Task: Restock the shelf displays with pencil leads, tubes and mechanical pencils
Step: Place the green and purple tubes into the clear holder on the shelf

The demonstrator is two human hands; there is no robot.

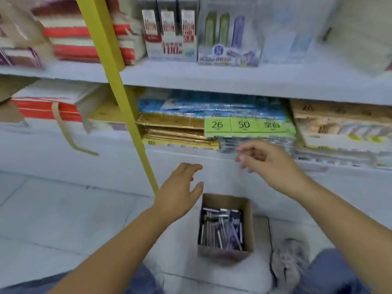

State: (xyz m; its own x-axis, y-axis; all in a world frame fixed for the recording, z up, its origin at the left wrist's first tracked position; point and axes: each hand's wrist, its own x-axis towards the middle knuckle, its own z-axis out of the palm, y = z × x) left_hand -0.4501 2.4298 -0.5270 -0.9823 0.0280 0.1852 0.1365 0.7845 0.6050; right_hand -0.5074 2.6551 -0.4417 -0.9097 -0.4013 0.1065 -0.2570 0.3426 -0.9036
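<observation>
A small cardboard box [250, 211] stands on the floor between my knees, holding several purple and silver pencil-lead tubes [222, 228]. My left hand [180, 189] hovers just above and left of the box, fingers spread, holding nothing. My right hand [269, 160] is raised higher, in front of the lower shelf's front edge, fingers loosely curled and blurred; nothing shows in it. On the upper shelf stands a clear display case [230, 35] with green and purple tubes, next to red-and-white boxes [169, 28].
A yellow upright post [127, 107] runs diagonally down the shelf front, just left of my left hand. The lower shelf holds stacked blue, gold and green packs [246, 125] and red-white packs [46, 107]. My grey shoe [290, 262] rests right of the box.
</observation>
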